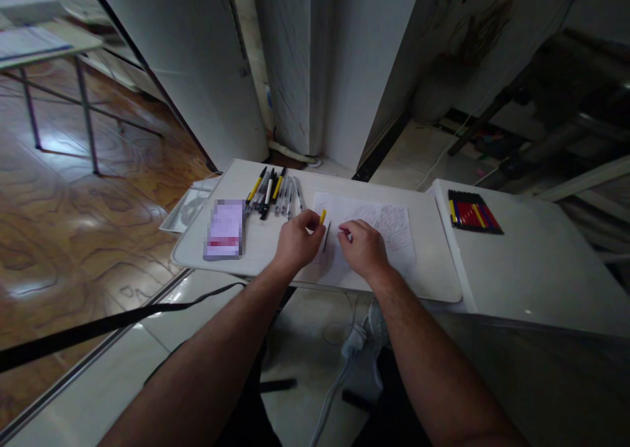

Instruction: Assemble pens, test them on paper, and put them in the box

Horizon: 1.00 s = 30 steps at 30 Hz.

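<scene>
Left hand: the left hand (301, 240) pinches a small yellow piece (323, 216) between thumb and index finger, and its end points up, a little tilted.
Right hand: the right hand (364, 249) is above the paper, its fingers curled inward; if they pinch something, I cannot tell.
Dark stick: the thin dark stick (327, 236) is between the two hands, slanted (I cannot tell whether it touches the paper).
Paper: the white paper (399, 228) lies on the small table (433, 250), under the hands, with many written lines, some reddish.
Phone: the phone-like object (226, 229), blurred by blocks, lies at the left part of the table.
Pens: the group of pens (270, 191), yellow, black, white and clear, lies beyond the left hand.
Flat case: the dark case (475, 211) with red, yellow and blue sticks rests on the white surface (531, 263) at right.
</scene>
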Each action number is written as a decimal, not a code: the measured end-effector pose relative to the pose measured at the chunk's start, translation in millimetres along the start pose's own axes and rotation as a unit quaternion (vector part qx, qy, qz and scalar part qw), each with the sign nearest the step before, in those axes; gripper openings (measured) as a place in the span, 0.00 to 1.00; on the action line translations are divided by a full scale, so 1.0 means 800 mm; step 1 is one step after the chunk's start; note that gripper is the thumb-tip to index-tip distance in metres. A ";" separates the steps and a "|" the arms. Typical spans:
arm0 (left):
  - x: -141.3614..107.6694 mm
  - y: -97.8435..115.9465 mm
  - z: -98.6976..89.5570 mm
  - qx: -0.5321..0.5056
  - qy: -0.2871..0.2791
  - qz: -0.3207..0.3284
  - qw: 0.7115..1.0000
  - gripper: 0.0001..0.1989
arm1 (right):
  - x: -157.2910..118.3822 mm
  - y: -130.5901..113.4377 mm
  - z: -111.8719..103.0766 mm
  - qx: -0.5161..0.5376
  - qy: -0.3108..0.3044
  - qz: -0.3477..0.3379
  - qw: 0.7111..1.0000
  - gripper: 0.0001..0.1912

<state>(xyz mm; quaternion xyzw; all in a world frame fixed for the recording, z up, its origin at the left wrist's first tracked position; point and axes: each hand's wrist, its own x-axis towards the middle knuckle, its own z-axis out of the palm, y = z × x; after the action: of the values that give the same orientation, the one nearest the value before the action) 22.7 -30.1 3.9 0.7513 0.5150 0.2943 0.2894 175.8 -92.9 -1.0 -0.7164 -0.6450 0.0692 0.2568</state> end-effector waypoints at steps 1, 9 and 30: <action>0.000 0.000 0.000 -0.007 0.004 0.002 1.000 0.03 | 0.000 0.000 0.001 0.002 0.003 0.002 1.000 0.09; 0.000 0.001 0.000 0.004 0.020 -0.019 1.000 0.04 | -0.001 0.002 -0.001 -0.046 -0.025 0.025 0.998 0.14; 0.003 -0.004 -0.001 0.107 -0.030 -0.090 0.990 0.05 | -0.009 -0.028 0.009 -0.165 -0.145 0.026 0.975 0.12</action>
<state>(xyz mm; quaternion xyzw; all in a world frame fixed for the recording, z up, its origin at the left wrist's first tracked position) 20.6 -26.9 2.5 0.7366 0.6004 0.1879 0.2483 151.3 -97.0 1.4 -0.7476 -0.6592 0.0714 0.0369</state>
